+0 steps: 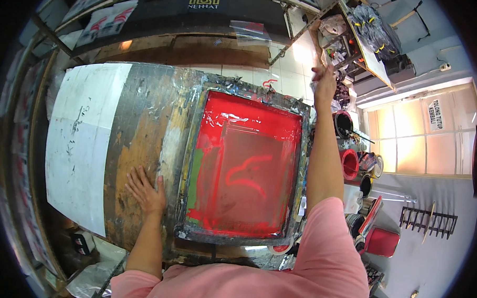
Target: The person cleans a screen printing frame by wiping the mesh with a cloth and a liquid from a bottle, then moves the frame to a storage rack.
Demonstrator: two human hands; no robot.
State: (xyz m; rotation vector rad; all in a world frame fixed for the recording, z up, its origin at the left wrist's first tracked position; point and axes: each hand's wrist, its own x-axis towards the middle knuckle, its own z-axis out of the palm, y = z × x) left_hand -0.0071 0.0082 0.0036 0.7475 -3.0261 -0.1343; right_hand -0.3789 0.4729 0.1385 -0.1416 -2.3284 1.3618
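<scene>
A screen-printing frame (183, 213) lies on the worktable, with wet red ink (245, 110) pooled along its far end. The mesh (258, 186) is tinted red and shows a curved, brighter red line; a green strip (195, 181) runs down its left side. My left hand (146, 193) rests flat on the stained wooden board (136, 129), left of the frame, fingers spread. My right hand (325, 83) is stretched far forward past the frame's far right corner. Its fingers look curled; what they hold, if anything, cannot be made out.
A white sheet (81, 133) covers the board's left end. Right of the frame stand a dark ink pot (343, 122), a red ink pot (349, 163) and several cans. A wall rack (428, 222) hangs at right. Shelving (31, 142) stands at left, and a cluttered table (375, 67) at far right.
</scene>
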